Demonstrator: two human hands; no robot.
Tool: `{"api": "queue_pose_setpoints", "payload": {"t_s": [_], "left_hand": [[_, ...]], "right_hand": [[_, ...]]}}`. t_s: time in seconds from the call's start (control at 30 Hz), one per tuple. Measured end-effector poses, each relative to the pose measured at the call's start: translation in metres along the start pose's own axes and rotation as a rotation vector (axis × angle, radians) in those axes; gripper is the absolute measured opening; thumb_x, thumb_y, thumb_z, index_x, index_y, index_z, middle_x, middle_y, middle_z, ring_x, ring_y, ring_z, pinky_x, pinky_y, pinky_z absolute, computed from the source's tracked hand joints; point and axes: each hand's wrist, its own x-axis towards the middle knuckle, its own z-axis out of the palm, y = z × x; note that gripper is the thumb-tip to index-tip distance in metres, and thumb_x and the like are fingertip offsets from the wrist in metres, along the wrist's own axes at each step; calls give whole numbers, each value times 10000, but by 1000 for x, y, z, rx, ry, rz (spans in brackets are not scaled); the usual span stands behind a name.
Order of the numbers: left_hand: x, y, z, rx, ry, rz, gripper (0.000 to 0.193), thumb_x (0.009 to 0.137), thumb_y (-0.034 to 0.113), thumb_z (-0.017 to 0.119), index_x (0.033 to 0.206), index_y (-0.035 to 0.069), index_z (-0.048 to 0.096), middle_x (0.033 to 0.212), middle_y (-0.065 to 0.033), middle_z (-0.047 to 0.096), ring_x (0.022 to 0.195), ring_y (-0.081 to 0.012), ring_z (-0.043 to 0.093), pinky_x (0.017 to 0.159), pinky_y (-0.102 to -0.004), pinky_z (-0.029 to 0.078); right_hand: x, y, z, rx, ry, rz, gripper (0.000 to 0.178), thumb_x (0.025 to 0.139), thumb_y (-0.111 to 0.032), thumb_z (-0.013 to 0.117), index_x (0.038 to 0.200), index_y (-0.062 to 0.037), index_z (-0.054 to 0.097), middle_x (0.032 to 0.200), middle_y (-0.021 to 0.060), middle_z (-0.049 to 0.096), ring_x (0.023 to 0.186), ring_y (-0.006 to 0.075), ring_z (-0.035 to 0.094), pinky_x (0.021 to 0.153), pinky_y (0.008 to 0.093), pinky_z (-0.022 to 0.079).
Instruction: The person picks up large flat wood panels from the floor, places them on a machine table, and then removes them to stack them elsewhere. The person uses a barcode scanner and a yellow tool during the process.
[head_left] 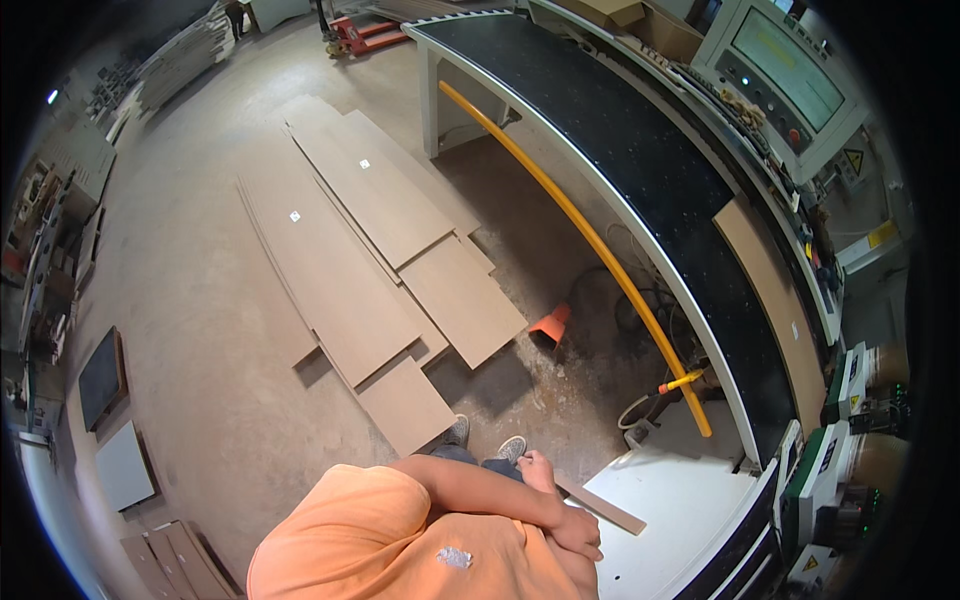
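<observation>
My forearms cross in front of my orange shirt. My left hand [577,532] lies over my right forearm with its fingers curled; whatever is under them is hidden. Farther forward, my right hand [538,470] has its fingers bent in, and I cannot make out anything in them. Just right of that hand, a narrow wood-coloured strip [612,508] lies over a white surface [680,490]. One end of the strip comes close to my right hand; whether they touch I cannot tell.
Stacked brown panels [350,260] lie on the floor ahead. To the right runs a black conveyor bed [640,150] with an orange rail [590,235] and a long panel [770,270] on it. An orange cone-shaped thing [549,325] sits beneath. A control screen [790,70] stands at far right.
</observation>
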Motion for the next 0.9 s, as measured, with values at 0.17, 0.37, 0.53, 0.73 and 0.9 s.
{"api": "queue_pose_setpoints", "payload": {"t_s": [0.17,0.37,0.53,0.73,0.9], "left_hand": [[-8,-44,22,36,-32,-230,564,978,464,395,989,-10,699,1011,-241,682,961,-414,635,886,-491,483],[-13,-43,17,154,21,-297,553,980,428,401,922,-38,693,925,-262,678,894,-436,639,834,-506,497],[13,32,13,149,-29,-136,547,973,427,408,901,-32,695,939,-253,681,899,-436,637,833,-510,490],[48,115,36,-155,-94,320,456,1024,339,396,909,-45,616,857,-273,639,811,-455,598,765,-495,481],[63,35,43,118,-158,-28,507,1008,427,348,1033,27,659,1028,-238,666,961,-420,616,891,-480,476]], "right_hand": [[-17,22,17,-74,-197,122,412,840,-311,648,1118,-7,651,1047,212,693,1021,351,660,903,421,504],[-2,11,18,-110,-96,-31,429,838,-324,636,1138,-17,646,1071,219,682,1045,363,643,913,427,498],[-1,6,7,-96,-111,-66,452,848,-353,612,1169,-36,645,1107,216,675,1070,374,629,934,436,487],[-13,38,-12,-171,-69,-30,459,856,-371,591,1194,-65,646,1164,209,657,1093,373,619,949,452,479],[-20,82,-9,-9,-4,110,394,848,-344,588,1117,-65,666,1106,212,666,1068,390,616,914,471,488]]}}
